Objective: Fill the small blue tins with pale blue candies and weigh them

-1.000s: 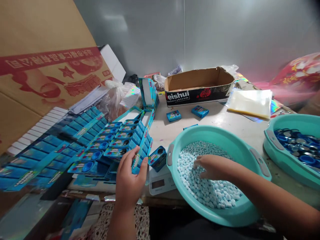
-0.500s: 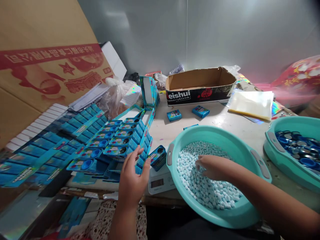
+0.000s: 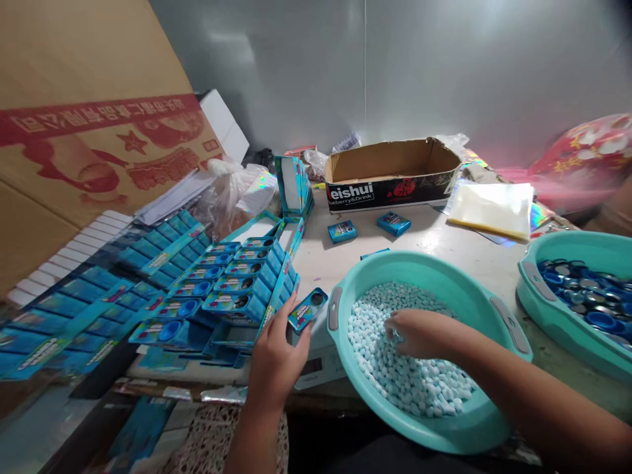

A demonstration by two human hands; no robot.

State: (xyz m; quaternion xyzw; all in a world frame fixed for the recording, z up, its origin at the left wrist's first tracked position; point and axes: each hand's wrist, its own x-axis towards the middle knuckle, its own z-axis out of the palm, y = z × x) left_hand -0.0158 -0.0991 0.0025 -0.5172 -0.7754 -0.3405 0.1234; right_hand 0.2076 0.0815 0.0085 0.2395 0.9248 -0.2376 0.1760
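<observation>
A small blue candy box (image 3: 308,309) with a dark round hole in its top is in the grasp of my left hand (image 3: 280,352), its fingers at the box's left side and the thumb at its near edge. Below that box lies a white digital scale (image 3: 320,367), partly covered. My right hand (image 3: 412,334) reaches into a turquoise basin (image 3: 474,280), fingers bunched among small pale-blue candies (image 3: 424,388). What its fingertips hold is hidden. Left of my left hand, similar blue boxes stand in rows in a display tray (image 3: 247,283).
Another turquoise basin (image 3: 530,289) at the right holds blue and silvery round pieces. Loose blue boxes (image 3: 394,223) lie before an open black carton (image 3: 395,191). Clear plastic sleeves (image 3: 494,210) lie at the back right. Packed blue trays (image 3: 69,322) and a big cardboard box (image 3: 99,66) fill the left.
My left hand has moved right from the display tray and closed on the small blue box, which is now tilted. My right hand stays in the candies. The view has shifted slightly.
</observation>
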